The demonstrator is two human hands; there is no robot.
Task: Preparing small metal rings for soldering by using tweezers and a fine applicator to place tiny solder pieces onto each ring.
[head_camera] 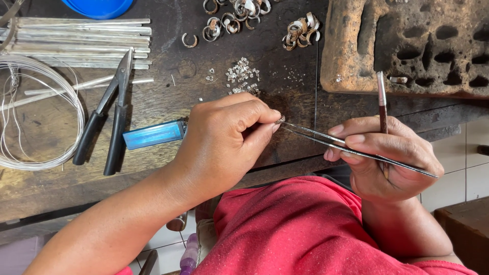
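Observation:
My left hand (224,140) pinches a tiny silver piece (280,120) between thumb and forefinger above the dark wooden workbench (168,102). My right hand (384,158) grips slim metal tweezers (326,141) whose tips meet that piece at my left fingertips. The same hand also holds a thin brush with a dark red handle (381,102), pointing up. A small pile of silver chips (243,76) lies just beyond my left hand.
Black-handled pliers (109,117) and a blue lighter (154,135) lie left of my hand. A wire coil (76,107) and metal strips (81,43) sit at far left. Silver rings (300,31) are scattered at the back. A pitted brown block (407,46) stands right.

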